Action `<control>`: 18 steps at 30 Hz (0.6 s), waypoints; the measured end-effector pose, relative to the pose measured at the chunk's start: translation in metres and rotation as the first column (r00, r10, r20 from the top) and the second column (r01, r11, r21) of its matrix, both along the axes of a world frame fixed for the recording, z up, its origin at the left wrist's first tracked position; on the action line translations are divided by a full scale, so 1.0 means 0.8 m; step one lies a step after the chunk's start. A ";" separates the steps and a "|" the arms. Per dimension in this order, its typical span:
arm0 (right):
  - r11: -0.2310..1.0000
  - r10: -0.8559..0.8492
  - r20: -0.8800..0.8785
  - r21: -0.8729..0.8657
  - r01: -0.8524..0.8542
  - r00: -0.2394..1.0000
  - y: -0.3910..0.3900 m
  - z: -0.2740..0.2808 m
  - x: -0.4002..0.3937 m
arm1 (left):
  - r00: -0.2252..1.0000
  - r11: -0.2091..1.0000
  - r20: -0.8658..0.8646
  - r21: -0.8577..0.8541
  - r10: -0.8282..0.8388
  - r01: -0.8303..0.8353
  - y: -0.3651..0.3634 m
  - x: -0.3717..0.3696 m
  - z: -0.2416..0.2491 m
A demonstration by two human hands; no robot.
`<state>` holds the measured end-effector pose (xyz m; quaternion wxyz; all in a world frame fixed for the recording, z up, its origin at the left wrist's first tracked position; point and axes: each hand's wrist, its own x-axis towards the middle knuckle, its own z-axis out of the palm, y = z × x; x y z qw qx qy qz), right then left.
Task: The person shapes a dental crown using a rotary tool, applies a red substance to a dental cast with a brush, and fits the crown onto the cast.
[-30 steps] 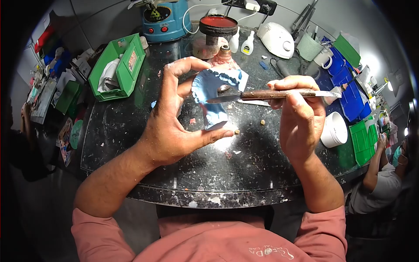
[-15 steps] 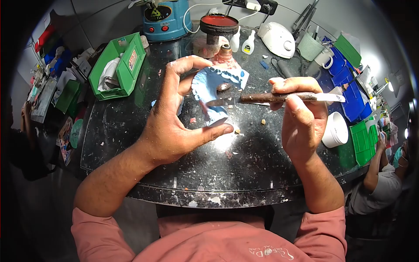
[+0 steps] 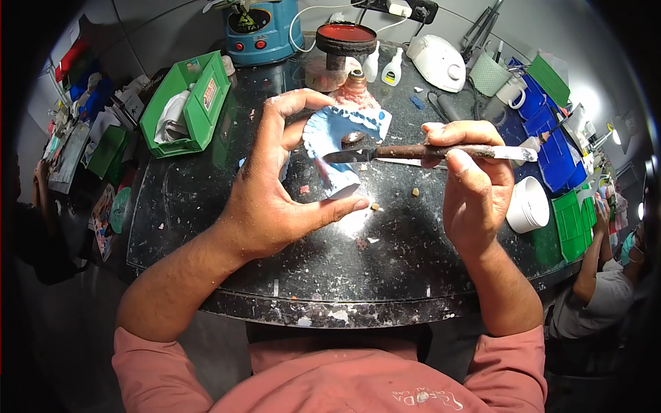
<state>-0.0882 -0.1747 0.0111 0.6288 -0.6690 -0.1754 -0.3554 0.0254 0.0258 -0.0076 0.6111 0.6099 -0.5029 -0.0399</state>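
Observation:
Between its thumb and fingers, my left hand (image 3: 268,199) grips a light-blue, horseshoe-shaped dental cast (image 3: 323,138) by its outer sides. Dark blue spots mark the cast's upper arm, and a pinkish patch shows on its lower left. My right hand (image 3: 475,179) pinches a knife (image 3: 441,153) with a brown handle and pale end. Its dark blade points left, with the tip at the pinkish patch; whether it touches cannot be made out. Behind the cast stands a burner (image 3: 356,82) coated in pink wax.
A green bin (image 3: 186,107) and a blue machine (image 3: 261,31) stand at the back left. A red-topped round dish (image 3: 345,38), small bottles and a white device (image 3: 437,62) are behind. A white tub (image 3: 529,205) and blue bins sit right. Another person's arm is at far right.
The knife and my right hand have shifted slightly, with the knife's pale end a little further left and its blade now darker. My left hand and the cast are almost unmoved.

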 end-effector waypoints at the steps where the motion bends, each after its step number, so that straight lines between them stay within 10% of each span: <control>1: 1.000 -0.009 -0.001 0.000 0.009 1.000 0.000 0.000 0.000 | 1.000 1.000 0.000 0.000 0.000 0.000 0.000 0.000 -0.001; 13: 0.987 -0.048 0.099 0.156 0.032 0.994 -0.016 0.005 0.005 | 1.000 0.998 -0.013 -0.061 0.024 -0.025 0.000 -0.001 0.003; 16: 0.978 -0.123 0.124 0.185 0.099 0.985 -0.031 0.017 0.020 | 0.973 0.997 -0.219 -0.016 -0.073 0.071 0.004 0.000 0.016; 18: 0.992 -0.090 0.108 0.097 0.080 0.990 -0.052 0.027 0.041 | 0.750 0.965 -0.622 -0.041 -0.227 0.258 0.006 0.006 0.012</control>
